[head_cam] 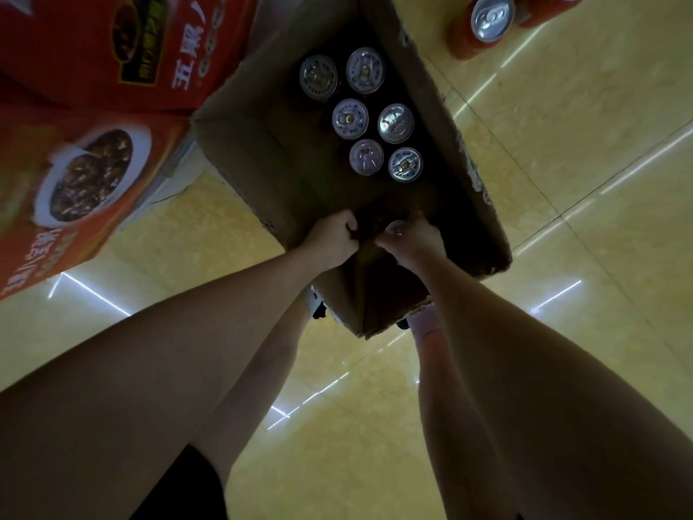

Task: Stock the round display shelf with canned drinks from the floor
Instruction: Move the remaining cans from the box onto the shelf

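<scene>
Here we reach into the brown cardboard box [240, 144] on the glossy yellow floor [562, 144]. Our right hand [414, 242] curls round a can [396, 227]; our left hand [333, 238] is fisted, contents hidden. Six round silvery can tops [362, 118] sit at twelve o'clock.

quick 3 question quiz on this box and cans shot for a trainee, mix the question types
1. True or false: the box stands on a shelf.
2. How many can tops show in the far part of the box, clear of the hands?
3. Which hand grips a can whose top shows? A) left B) right

Key:
1. False; it sits on the floor.
2. Six, in pairs, e.g. one can.
3. B; right hand grips the near can; left hand is curled beside it.
</scene>
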The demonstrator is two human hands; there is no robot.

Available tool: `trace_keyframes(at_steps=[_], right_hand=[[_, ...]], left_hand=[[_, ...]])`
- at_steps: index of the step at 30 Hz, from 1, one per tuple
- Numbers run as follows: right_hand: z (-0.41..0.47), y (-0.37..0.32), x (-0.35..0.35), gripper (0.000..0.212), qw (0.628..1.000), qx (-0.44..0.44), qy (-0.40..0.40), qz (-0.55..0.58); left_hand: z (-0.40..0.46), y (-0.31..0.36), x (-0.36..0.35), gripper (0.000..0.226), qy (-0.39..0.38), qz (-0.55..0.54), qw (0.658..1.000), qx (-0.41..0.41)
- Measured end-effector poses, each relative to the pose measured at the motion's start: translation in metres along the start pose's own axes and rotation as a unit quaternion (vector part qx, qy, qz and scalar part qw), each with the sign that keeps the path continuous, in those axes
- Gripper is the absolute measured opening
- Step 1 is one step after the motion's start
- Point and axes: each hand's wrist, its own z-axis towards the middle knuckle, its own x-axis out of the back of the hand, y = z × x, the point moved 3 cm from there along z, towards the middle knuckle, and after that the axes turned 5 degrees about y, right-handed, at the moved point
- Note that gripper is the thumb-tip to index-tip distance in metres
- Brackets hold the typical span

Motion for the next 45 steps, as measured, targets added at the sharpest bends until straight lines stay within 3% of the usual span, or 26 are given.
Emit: trace_keyframes(at_steps=[2,7,11,14,19,25,29,31,34,37,45], right_hand=[[-0.027,-0.011,0.015,0.092,0.999,0.024,-0.002,0.029],[-0.098,-0.052,0.068,0.060,0.995,0.067,-0.048,0.058],[-0.161,-0.095,0.115,0.058,0.990,0.117,-0.074,0.015],[-0.214,-0.129,0.157,0.059,0.987,0.136,-0.080,-0.002],[-0.296,-0.172,0.218,0.052,0.980,0.175,-0.098,-0.001],[-0.392,-0.211,0.271,0.044,0.975,0.170,-0.101,0.102],[-0.463,-0.239,0.315,0.017,0.959,0.217,-0.075,0.164],[-0.499,-0.250,0.338,0.024,0.952,0.214,-0.079,0.206],[-0.560,-0.268,0.376,0.011,0.944,0.300,-0.016,0.136],[-0.620,-0.287,0.407,0.018,0.906,0.414,0.049,0.067],[-0.733,-0.324,0.445,0.030,0.855,0.507,0.097,-0.051]], left_hand=[[-0.024,0.001,0.016,0.029,-0.003,0.028,0.999,-0.017],[-0.085,0.029,0.063,0.057,0.018,0.093,0.992,-0.085],[-0.148,0.074,0.103,0.073,0.060,0.064,0.985,-0.149],[-0.194,0.113,0.129,0.073,0.089,0.073,0.971,-0.209],[-0.263,0.159,0.173,0.080,0.094,-0.008,0.959,-0.266],[-0.359,0.214,0.241,0.071,0.126,-0.012,0.947,-0.294],[-0.431,0.246,0.292,0.069,0.193,-0.043,0.926,-0.322],[-0.467,0.263,0.319,0.070,0.219,-0.052,0.918,-0.327],[-0.526,0.288,0.356,0.070,0.241,-0.061,0.905,-0.346],[-0.589,0.316,0.390,0.066,0.249,-0.098,0.885,-0.380],[-0.714,0.353,0.437,0.067,0.310,-0.231,0.822,-0.418]])
